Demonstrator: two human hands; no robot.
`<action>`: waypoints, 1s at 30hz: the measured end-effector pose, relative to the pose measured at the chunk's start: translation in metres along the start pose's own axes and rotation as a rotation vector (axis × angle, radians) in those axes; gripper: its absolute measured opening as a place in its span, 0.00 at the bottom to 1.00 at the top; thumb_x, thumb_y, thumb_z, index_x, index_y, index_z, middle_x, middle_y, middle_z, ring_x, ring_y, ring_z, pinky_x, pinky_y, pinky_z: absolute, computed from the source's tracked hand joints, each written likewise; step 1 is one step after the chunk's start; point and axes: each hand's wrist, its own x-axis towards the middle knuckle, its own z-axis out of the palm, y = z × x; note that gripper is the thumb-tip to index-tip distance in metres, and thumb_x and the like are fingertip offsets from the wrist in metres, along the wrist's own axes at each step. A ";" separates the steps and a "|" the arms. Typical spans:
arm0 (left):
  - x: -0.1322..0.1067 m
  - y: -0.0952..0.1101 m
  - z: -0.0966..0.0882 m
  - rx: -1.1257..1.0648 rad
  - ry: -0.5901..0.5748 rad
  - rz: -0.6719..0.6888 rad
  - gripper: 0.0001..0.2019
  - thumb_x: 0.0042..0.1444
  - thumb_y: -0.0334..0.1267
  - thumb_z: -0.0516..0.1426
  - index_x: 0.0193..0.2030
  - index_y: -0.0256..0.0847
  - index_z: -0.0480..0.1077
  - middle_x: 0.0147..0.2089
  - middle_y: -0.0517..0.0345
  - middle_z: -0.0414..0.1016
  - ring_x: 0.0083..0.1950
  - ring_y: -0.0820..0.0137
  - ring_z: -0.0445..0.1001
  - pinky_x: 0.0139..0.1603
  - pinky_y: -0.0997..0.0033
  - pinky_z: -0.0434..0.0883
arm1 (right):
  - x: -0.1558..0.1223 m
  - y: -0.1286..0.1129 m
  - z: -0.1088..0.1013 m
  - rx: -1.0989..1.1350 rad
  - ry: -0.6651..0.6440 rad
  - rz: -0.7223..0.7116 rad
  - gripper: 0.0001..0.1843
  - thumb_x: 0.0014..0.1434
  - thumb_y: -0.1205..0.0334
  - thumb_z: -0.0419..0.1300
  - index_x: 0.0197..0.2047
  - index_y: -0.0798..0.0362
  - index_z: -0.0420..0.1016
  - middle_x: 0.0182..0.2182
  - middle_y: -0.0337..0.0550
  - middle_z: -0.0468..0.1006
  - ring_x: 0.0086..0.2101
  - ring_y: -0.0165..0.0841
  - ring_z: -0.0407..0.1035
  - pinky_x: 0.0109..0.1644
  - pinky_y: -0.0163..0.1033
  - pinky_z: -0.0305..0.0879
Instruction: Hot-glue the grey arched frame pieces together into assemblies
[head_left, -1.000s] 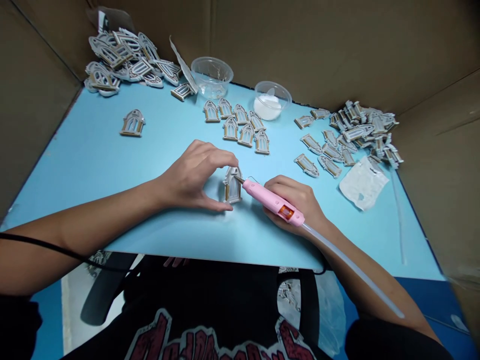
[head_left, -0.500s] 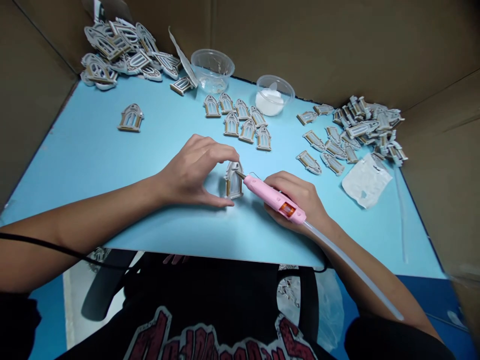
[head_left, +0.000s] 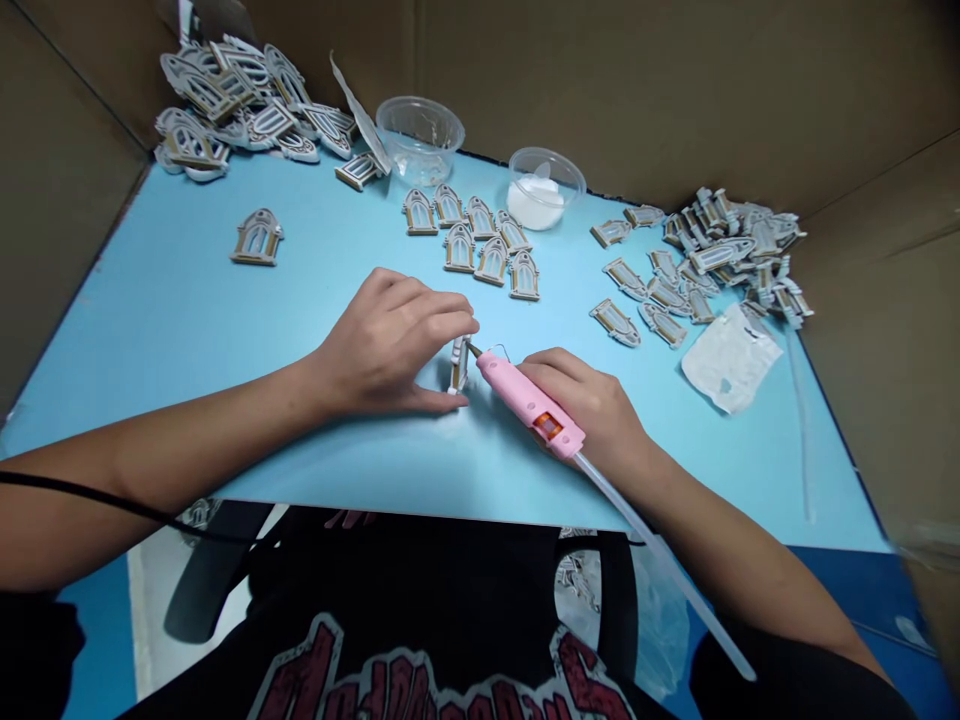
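Observation:
Between the thumb and fingers of my left hand (head_left: 401,345) is a small arched window piece (head_left: 458,366), white and gold, turned nearly edge-on just above the blue tabletop. My right hand (head_left: 589,405) grips a pink hot glue gun (head_left: 525,402), with a long clear glue stick (head_left: 660,555) trailing from its back end. The gun's metal nozzle points left and meets the window piece near its top; whether glue is coming out is too small to tell. Beyond my hands, several matching window pieces (head_left: 491,260) lie face up in a cluster.
A big heap of window pieces (head_left: 240,95) fills the back left; another heap (head_left: 739,245) lies back right. Two clear plastic tubs (head_left: 420,135) stand at the back, one holding something white (head_left: 535,203). A single piece (head_left: 256,238) lies left; white scrap (head_left: 731,360) lies right.
The window piece has turned from showing its face to nearly edge-on in my left hand. My right hand and the glue gun have shifted slightly left, the gun angled more steeply.

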 end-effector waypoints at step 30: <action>-0.003 -0.029 0.006 -0.469 -0.480 -0.398 0.42 0.51 0.50 0.67 0.71 0.44 0.59 0.54 0.51 0.76 0.56 0.57 0.74 0.60 0.58 0.67 | 0.005 0.024 -0.001 -0.067 0.226 0.126 0.08 0.59 0.68 0.58 0.42 0.47 0.74 0.38 0.46 0.81 0.37 0.41 0.76 0.34 0.43 0.69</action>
